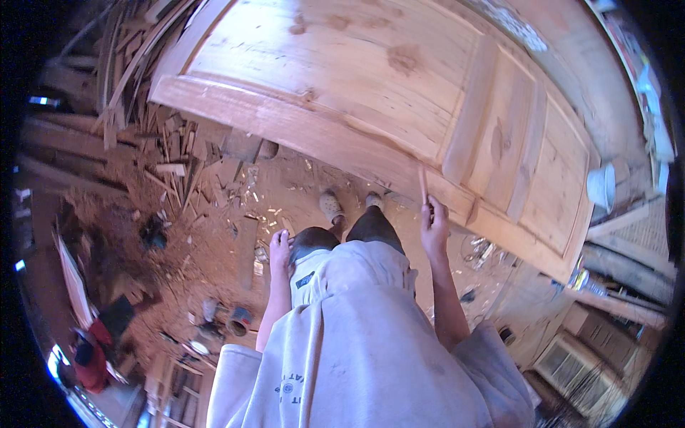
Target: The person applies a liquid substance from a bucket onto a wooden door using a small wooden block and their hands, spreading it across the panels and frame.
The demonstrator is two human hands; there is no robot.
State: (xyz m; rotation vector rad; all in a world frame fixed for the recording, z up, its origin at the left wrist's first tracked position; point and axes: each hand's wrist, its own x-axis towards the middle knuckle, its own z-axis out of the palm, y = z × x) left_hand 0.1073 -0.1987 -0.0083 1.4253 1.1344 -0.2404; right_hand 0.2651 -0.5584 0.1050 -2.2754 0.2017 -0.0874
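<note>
A large panelled wooden door (342, 64) lies in front of me, its near edge running across above my feet. My right hand (434, 216) is closed around a thin, reddish-brown stick (422, 184). The stick's far end reaches the door's near edge; whether it touches cannot be made out. The door has raised frame strips, sunken panels and dark knots. Beside my left thigh hangs my left hand (281, 246), fingers loosely bent and apart, with nothing visible in them.
Wood offcuts (178, 153) and long boards (64, 146) pile up at the left. Shavings litter the dirt floor (207, 264). A tin can (239, 321) stands lower left, near a person in red (93, 364). A pale bucket (601, 187) sits past the door's right end.
</note>
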